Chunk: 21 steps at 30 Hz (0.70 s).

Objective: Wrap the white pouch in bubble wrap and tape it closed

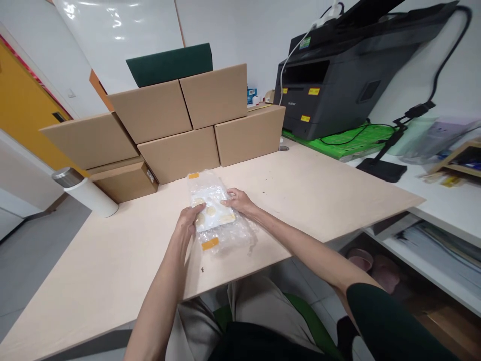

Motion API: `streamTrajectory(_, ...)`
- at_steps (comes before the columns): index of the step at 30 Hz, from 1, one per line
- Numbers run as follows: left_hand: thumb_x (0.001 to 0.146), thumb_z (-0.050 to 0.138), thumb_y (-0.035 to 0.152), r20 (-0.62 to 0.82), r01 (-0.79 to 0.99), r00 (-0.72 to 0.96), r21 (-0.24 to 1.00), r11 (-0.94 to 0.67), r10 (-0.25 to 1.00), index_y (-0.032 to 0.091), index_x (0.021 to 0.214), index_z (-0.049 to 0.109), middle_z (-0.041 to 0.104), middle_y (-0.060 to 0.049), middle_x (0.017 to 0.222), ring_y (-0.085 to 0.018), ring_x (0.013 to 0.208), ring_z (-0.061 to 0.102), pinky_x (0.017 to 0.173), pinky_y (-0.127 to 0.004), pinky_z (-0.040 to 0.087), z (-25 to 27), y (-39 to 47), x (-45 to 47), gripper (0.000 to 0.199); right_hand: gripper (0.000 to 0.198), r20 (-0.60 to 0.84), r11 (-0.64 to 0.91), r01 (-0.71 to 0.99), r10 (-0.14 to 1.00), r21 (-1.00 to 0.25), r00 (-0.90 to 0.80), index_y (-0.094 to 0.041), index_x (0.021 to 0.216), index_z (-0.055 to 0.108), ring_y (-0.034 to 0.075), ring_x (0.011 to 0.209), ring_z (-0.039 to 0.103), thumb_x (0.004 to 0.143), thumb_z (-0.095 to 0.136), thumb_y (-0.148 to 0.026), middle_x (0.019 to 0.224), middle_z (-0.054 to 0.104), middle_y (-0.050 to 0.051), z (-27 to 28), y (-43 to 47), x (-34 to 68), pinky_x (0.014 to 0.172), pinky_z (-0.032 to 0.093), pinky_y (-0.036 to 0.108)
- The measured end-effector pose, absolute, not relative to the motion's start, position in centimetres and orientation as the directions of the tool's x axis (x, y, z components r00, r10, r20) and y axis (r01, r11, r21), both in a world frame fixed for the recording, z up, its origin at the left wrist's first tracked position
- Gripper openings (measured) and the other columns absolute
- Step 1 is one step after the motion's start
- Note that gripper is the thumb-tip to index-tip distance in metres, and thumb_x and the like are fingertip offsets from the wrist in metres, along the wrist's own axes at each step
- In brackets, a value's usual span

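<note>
Holding a flat white pad with yellow spots (pixel 215 216) between left hand (pixel 188 218) and right hand (pixel 240 200), on the near side of the pale wooden table (pixel 319 185), with clear orange-taped plastic wrap (pixel 230 241) loose around, not closed

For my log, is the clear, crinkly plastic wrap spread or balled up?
Spread: the wrap reaches past the flat white yellow-spotted item at its far and near ends.
</note>
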<state>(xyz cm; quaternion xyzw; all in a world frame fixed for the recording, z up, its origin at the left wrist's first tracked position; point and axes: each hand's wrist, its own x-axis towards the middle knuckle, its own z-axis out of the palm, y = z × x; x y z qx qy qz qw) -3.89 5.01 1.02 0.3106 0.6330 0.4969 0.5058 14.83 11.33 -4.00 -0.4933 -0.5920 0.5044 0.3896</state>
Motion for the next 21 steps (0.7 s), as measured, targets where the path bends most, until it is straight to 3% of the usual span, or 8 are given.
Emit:
streamTrajectory(3,0.058,0.079,0.016,-0.342,-0.243,-0.168,0.923,0.298,0.924,0.007,0.094,0.066,0.073,-0.013,0.079,-0.027,0.073,0.072,0.071,-0.040,0.059,1.6,4.2,-3.4,0.039,0.064,0.047,0.088,0.147,0.963,-0.985,-0.265,-0.017,0.126,0.056,0.024,0.089,0.066,0.070,0.076,-0.043,0.097,0.069,0.007,-3.4,10.1,15.7,0.082,0.052,0.038)
streamTrajectory(5,0.054,0.081,0.013,-0.318,-0.318,-0.107,0.909,0.271,0.942,0.007,0.095,0.067,0.074,-0.013,0.082,-0.027,0.073,0.072,0.072,-0.039,0.059,2.0,3.1,-3.2,0.044,0.060,0.270,0.321,0.222,0.934,-0.921,-0.233,-0.019,0.127,0.058,0.027,0.108,0.062,0.074,0.073,-0.045,0.118,0.065,0.012,-1.6,9.4,16.4,0.095,0.048,0.043)
streamTrajectory(7,0.052,0.084,0.014,-0.281,-0.319,-0.049,0.914,0.251,0.959,0.008,0.098,0.067,0.075,-0.013,0.087,-0.026,0.075,0.072,0.073,-0.037,0.059,2.6,1.7,-2.9,0.050,0.054,0.545,0.610,0.285,0.791,-0.739,-0.279,-0.024,0.129,0.059,0.028,0.135,0.044,0.080,0.069,-0.047,0.142,0.053,0.011,1.0,9.1,17.1,0.112,0.032,0.048)
streamTrajectory(10,0.057,0.086,0.019,-0.210,-0.223,0.076,0.949,0.222,0.975,0.013,0.111,0.066,0.075,-0.012,0.100,-0.026,0.085,0.073,0.076,-0.035,0.058,4.1,-0.7,-2.7,0.058,0.049,0.617,0.762,0.231,0.631,-0.605,-0.469,-0.028,0.125,0.064,0.028,0.146,0.029,0.085,0.062,-0.057,0.146,0.052,0.005,4.7,9.2,18.2,0.119,0.019,0.050)
streamTrajectory(12,0.060,0.086,0.021,-0.158,-0.188,0.121,0.966,0.179,0.980,0.016,0.116,0.066,0.075,-0.011,0.104,-0.026,0.088,0.072,0.077,-0.034,0.058,5.1,-2.0,-2.8,0.060,0.052,0.481,0.667,0.120,0.638,-0.735,-0.602,-0.026,0.118,0.068,0.028,0.138,0.042,0.089,0.051,-0.066,0.135,0.061,0.006,5.9,9.3,18.7,0.115,0.028,0.047)
streamTrajectory(16,0.058,0.088,0.024,-0.081,-0.184,0.048,0.979,0.089,0.996,0.018,0.112,0.066,0.075,-0.009,0.099,-0.025,0.081,0.072,0.071,-0.033,0.058,6.2,-3.0,-3.7,0.058,0.080,0.166,0.165,-0.067,0.713,-0.984,-0.681,-0.019,0.114,0.069,0.026,0.111,0.062,0.087,0.026,-0.082,0.107,0.071,0.010,4.4,8.5,18.6,0.094,0.049,0.040)
streamTrajectory(19,0.055,0.089,0.026,-0.056,-0.195,-0.057,0.980,0.043,0.997,0.016,0.106,0.066,0.074,-0.007,0.092,-0.023,0.073,0.071,0.067,-0.033,0.057,5.8,-2.4,-4.6,0.056,0.073,0.148,-0.008,-0.243,0.775,-0.970,-0.614,-0.021,0.120,0.063,0.026,0.105,0.064,0.080,0.047,-0.081,0.103,0.071,0.009,2.3,7.1,17.4,0.087,0.052,0.038)
streamTrajectory(21,0.055,0.088,0.031,-0.037,-0.162,-0.149,0.987,0.013,0.988,0.016,0.103,0.066,0.072,-0.007,0.090,-0.022,0.073,0.070,0.068,-0.034,0.057,5.2,-1.7,-5.1,0.055,0.066,0.160,-0.056,-0.337,0.800,-0.940,-0.579,-0.024,0.123,0.058,0.025,0.101,0.065,0.071,0.072,-0.063,0.108,0.070,0.008,1.8,6.1,16.3,0.086,0.053,0.036)
